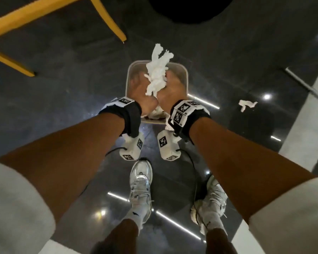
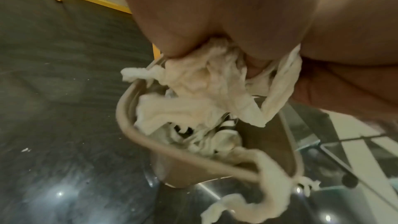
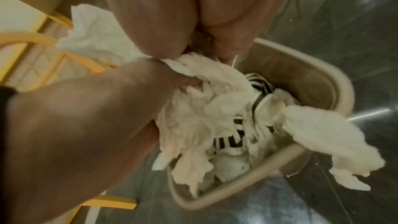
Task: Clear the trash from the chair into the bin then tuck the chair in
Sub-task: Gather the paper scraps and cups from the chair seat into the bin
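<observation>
1. Fingers of both hands are pressed around one wad of crumpled white tissue; my left hand and right hand clamp it between them, side by side, thumbs nearly touching.
2. From the left wrist view my fingertips pinch the paper's upper folds, and loose ends hang down from the pinch.
3. The wad sits directly over the open mouth of the beige bin, and its top sticks up past the far rim.
4. Inside the bin lie more white tissues and something with black-and-white stripes; what it is I cannot tell.
5. One strip of tissue drapes over the bin's near rim and trails outside it.
6. A small scrap of tissue lies on the dark glossy floor, well apart from the bin on my right.
7. The yellow chair stands off to my left front, only its legs and frame showing.
8. My two pale sneakers stand just short of the bin.
</observation>
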Demonstrator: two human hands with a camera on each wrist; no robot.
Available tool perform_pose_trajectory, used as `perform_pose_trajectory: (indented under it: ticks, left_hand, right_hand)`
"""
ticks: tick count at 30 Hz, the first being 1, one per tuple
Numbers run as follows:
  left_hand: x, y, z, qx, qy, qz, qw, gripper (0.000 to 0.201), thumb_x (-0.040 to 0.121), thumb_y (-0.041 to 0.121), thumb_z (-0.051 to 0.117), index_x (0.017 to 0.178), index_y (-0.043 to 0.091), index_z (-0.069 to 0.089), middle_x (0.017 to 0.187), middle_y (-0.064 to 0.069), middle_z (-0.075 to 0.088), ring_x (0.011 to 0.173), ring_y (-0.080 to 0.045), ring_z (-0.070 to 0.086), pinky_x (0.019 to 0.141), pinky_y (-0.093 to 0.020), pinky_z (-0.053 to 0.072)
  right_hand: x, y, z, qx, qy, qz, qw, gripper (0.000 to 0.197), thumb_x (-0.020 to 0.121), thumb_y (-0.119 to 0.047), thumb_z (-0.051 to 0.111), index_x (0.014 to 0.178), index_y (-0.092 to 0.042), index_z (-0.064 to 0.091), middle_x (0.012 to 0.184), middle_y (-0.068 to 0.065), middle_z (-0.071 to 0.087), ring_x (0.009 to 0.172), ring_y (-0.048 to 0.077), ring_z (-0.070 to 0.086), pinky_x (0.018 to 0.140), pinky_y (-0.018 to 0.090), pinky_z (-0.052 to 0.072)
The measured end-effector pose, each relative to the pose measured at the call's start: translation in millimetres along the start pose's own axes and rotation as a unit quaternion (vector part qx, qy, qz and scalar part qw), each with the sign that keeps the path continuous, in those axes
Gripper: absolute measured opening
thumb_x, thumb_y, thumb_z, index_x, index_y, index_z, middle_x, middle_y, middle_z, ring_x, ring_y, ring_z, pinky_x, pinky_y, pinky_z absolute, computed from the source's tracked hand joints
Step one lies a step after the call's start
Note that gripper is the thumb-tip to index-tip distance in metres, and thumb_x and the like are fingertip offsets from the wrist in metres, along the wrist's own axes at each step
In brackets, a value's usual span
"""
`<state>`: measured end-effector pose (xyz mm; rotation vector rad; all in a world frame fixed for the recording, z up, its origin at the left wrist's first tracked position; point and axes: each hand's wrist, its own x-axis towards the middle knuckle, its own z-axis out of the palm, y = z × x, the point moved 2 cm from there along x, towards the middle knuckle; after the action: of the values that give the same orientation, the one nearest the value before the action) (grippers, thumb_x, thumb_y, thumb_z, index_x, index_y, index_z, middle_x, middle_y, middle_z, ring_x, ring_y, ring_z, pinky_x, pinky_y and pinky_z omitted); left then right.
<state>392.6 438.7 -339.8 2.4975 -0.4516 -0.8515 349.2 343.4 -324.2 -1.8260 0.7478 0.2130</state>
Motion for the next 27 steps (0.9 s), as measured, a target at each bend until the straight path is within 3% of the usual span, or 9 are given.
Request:
perform_pose_trajectory:
  ticks: [2, 3, 7, 11, 14, 17, 19, 23, 27]
  left_hand:
    - [20, -35, 28, 0.132, -0.045, -0.035, 0.99, 0.091, 0.068, 0.065, 0.027, 0.147, 0.02, 0.038, 0.148, -0.011, 0.042, 0.136, -0.036, 0.037, 0.115, -0.045, 0.028]
    - [24, -45, 40, 0.176, -0.068, -0.037, 0.981, 0.097, 0.064, 0.071, 0.031, 0.149, 0.024, 0.032, 0.149, -0.009, 0.038, 0.137, -0.037, 0.034, 0.115, -0.047, 0.026]
    - [34, -60, 73, 0.287, -0.17, 0.024, 0.942, 0.099, 0.07, 0.079, 0.049, 0.153, 0.034, 0.02, 0.154, -0.005, 0.032, 0.141, -0.035, 0.028, 0.115, -0.049, 0.022]
    - [41, -48, 77, 0.321, -0.189, -0.002, 0.928, 0.077, 0.079, 0.065, 0.053, 0.145, 0.028, 0.038, 0.148, -0.009, 0.046, 0.135, -0.036, 0.041, 0.114, -0.051, 0.03]
    - [32, -31, 62, 0.277, -0.184, 0.017, 0.943, 0.066, 0.08, 0.056, 0.065, 0.137, 0.027, 0.05, 0.14, -0.006, 0.057, 0.128, -0.032, 0.051, 0.109, -0.045, 0.037]
    - [23, -11, 40, 0.219, -0.131, 0.023, 0.967, 0.082, 0.074, 0.056, 0.064, 0.147, 0.032, 0.036, 0.153, -0.001, 0.044, 0.14, -0.031, 0.042, 0.113, -0.047, 0.037]
    - [23, 1, 29, 0.202, -0.12, -0.006, 0.972, 0.078, 0.079, 0.046, 0.06, 0.149, 0.026, 0.032, 0.155, -0.004, 0.041, 0.141, -0.031, 0.041, 0.113, -0.05, 0.038]
    - [25, 17, 20, 0.187, -0.09, -0.097, 0.973, 0.069, 0.081, 0.036, 0.061, 0.142, 0.014, 0.036, 0.141, -0.014, 0.05, 0.128, -0.038, 0.05, 0.107, -0.049, 0.042]
    - [34, 23, 31, 0.143, -0.077, -0.122, 0.979, 0.072, 0.08, 0.022, 0.061, 0.145, 0.014, 0.031, 0.147, -0.015, 0.042, 0.134, -0.039, 0.043, 0.111, -0.053, 0.038]
  right_hand:
    - [23, 28, 20, -0.054, -0.021, 0.032, 0.998, 0.035, 0.096, -0.029, 0.057, 0.129, -0.016, 0.056, 0.129, 0.005, 0.064, 0.12, 0.023, 0.059, 0.1, 0.023, 0.042]
    - [32, 42, 27, -0.088, -0.041, 0.048, 0.994, 0.037, 0.098, -0.029, 0.055, 0.131, -0.016, 0.055, 0.132, 0.006, 0.062, 0.123, 0.023, 0.057, 0.098, 0.021, 0.039]
    - [57, 86, 46, -0.302, -0.145, 0.069, 0.94, 0.032, 0.102, -0.021, 0.046, 0.129, -0.006, 0.057, 0.135, 0.014, 0.058, 0.127, 0.033, 0.054, 0.106, 0.035, 0.043]
    - [47, 87, 46, -0.409, -0.182, 0.035, 0.893, 0.033, 0.101, -0.024, 0.049, 0.128, -0.007, 0.057, 0.132, 0.015, 0.059, 0.122, 0.032, 0.058, 0.102, 0.04, 0.048]
    - [32, 77, 36, -0.43, -0.188, 0.025, 0.883, 0.046, 0.099, -0.027, 0.049, 0.14, -0.007, 0.041, 0.147, 0.016, 0.042, 0.133, 0.036, 0.046, 0.107, 0.046, 0.042]
    - [21, 53, 5, -0.41, -0.187, 0.008, 0.893, 0.068, 0.095, -0.028, 0.057, 0.152, -0.011, 0.023, 0.163, 0.011, 0.01, 0.143, 0.039, 0.03, 0.108, 0.055, 0.042]
    - [14, 32, -19, -0.42, -0.186, -0.033, 0.888, 0.081, 0.093, -0.025, 0.062, 0.156, -0.015, 0.013, 0.165, 0.006, 0.0, 0.145, 0.036, 0.028, 0.105, 0.056, 0.044]
    - [10, 7, -64, -0.41, -0.134, -0.088, 0.898, 0.08, 0.085, -0.011, 0.066, 0.151, -0.021, 0.023, 0.154, 0.005, 0.022, 0.132, 0.033, 0.042, 0.097, 0.053, 0.051]
    - [33, 35, -118, -0.28, -0.042, 0.016, 0.959, 0.052, 0.089, -0.024, 0.058, 0.138, -0.02, 0.042, 0.138, 0.007, 0.048, 0.123, 0.031, 0.054, 0.1, 0.043, 0.047]
